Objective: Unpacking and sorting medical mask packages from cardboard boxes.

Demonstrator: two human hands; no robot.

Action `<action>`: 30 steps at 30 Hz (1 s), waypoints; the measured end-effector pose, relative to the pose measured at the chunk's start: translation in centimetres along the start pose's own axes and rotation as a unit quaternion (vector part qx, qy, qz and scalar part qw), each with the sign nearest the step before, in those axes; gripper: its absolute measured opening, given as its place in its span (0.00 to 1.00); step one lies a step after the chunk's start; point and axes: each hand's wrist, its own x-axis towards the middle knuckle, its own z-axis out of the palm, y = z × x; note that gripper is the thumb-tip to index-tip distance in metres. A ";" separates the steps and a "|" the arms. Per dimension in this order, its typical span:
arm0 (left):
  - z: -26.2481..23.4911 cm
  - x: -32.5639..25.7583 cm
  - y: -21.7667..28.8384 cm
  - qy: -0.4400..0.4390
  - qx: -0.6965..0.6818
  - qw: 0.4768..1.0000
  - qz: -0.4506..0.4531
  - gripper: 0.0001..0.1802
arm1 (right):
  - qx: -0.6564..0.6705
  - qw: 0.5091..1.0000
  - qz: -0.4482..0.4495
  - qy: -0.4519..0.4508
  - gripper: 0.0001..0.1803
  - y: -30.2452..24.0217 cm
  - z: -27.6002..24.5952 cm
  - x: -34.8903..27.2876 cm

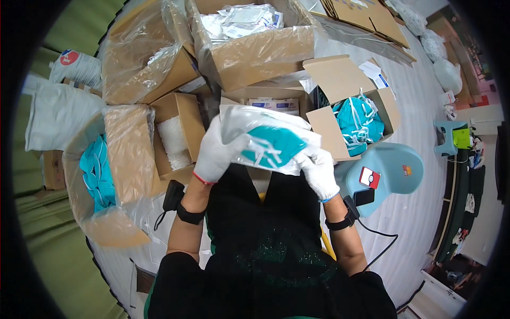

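Note:
In front of my chest I hold up a clear plastic bag (245, 119) with a teal piece (276, 144) inside that has white straps and looks like a face mask. My left hand (215, 154), in a white knit glove, is closed on the bag's left side with the thumb across its front. At the lower right corner, my right hand (320, 173) pinches the bag, also gloved; its fingertips are slightly blurred. Behind the bag, partly hidden, stands an open carton (239, 95) with small printed boxes (273, 104) in it.
To the right, a carton (333, 127) holds teal strapped pieces (357, 125) beside a light-blue plastic stool (396, 159) bearing a phone. At left, another carton (79, 223) holds teal pieces (97, 173). A far carton (260, 53) contains flat white packets (244, 21).

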 end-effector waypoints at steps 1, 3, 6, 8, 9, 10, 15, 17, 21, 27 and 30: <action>0.0 -0.4 -0.2 -0.017 0.050 0.998 -0.031 0.34 | 0.002 1.000 0.000 -0.003 0.11 -0.7 0.7 -0.3; 0.9 -0.8 -0.8 0.013 0.049 0.999 -0.012 0.23 | 0.113 0.993 0.033 0.030 0.12 -2.5 1.3 -1.2; 0.8 -1.4 -1.9 0.039 -0.065 0.996 -0.049 0.19 | 0.128 0.990 0.055 -0.008 0.11 -2.2 1.3 -2.2; 0.7 -1.5 -2.5 0.059 -0.063 0.994 -0.061 0.15 | 0.072 0.987 0.119 -0.086 0.09 -2.1 1.0 -2.9; 0.3 -1.7 -2.6 0.060 -0.067 0.994 -0.058 0.15 | 0.068 0.987 0.117 -0.086 0.09 -2.4 0.5 -2.8; 0.0 -1.8 -2.7 0.058 -0.063 0.994 -0.063 0.18 | -0.068 0.995 0.040 -0.062 0.08 -2.8 -0.4 -2.6; -2.4 -1.3 -2.7 0.128 -0.225 0.961 -0.093 0.26 | -0.233 0.911 -0.261 0.219 0.14 -7.3 -6.8 -3.4; -2.8 -1.4 -2.4 0.130 -0.181 0.970 -0.096 0.23 | -0.384 0.908 -0.167 0.012 0.13 -4.7 -5.3 -1.1; -2.1 -2.1 -0.5 0.136 -0.047 0.989 -0.017 0.19 | -0.408 0.901 -0.020 -0.146 0.12 2.3 -2.2 -1.9; 5.7 -5.0 1.4 -0.118 0.367 0.903 0.190 0.43 | -0.161 0.971 0.145 -0.098 0.19 -0.8 -1.1 -4.1; 8.9 -7.1 -0.6 -0.230 0.464 0.834 0.191 0.48 | 0.155 0.937 0.301 -0.083 0.22 -2.8 -1.5 -4.6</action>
